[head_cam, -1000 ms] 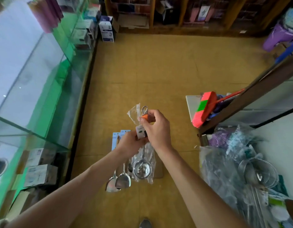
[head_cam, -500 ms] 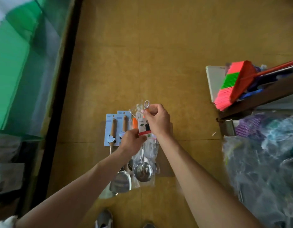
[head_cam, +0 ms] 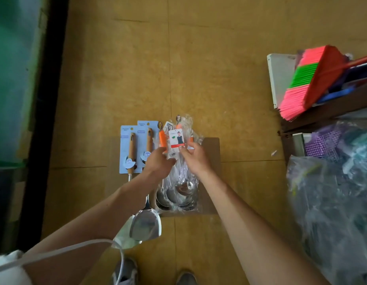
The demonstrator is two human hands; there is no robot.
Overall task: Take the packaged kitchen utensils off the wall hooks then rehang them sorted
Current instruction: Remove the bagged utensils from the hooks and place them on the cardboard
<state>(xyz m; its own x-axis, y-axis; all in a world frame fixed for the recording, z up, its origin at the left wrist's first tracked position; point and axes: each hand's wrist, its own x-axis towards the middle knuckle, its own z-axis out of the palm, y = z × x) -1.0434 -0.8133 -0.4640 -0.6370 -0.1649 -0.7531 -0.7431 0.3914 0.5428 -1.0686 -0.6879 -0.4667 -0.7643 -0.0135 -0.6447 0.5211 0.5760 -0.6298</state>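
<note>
— Both grips are coming down: a second ago the ladle packet (head_cam: 185,128) was hanging well above the floor (head_cam: 199,68), and now it is sitting low over the pile of wrapped ladles (head_cam: 182,190).

— What is the left grip (head_cam: 157,161) doing?

— Its fingers are curling onto the packet's left edge and pinching the plastic there, just beside an orange handle (head_cam: 162,138) lying in the pile.

— And the right grip (head_cam: 196,159)?

— It is pinching the packet too. The thumb is pressing on the lower edge of the white label card (head_cam: 177,138), and the fingers are reaching behind the wrap.

— Where is the pile sitting?

— It is resting on a flat piece of cardboard (head_cam: 211,153) on the yellow floor. Just left of it, two spatulas (head_cam: 131,144) on blue cards are lying side by side, with one steel blade showing below the left forearm.

— Anything else lying around?

— A pink and green broom (head_cam: 308,79) is lying at the right, well apart from both grips, near a heap of clear bags (head_cam: 332,202). Two shoes (head_cam: 125,268) are showing at the bottom edge.
</note>
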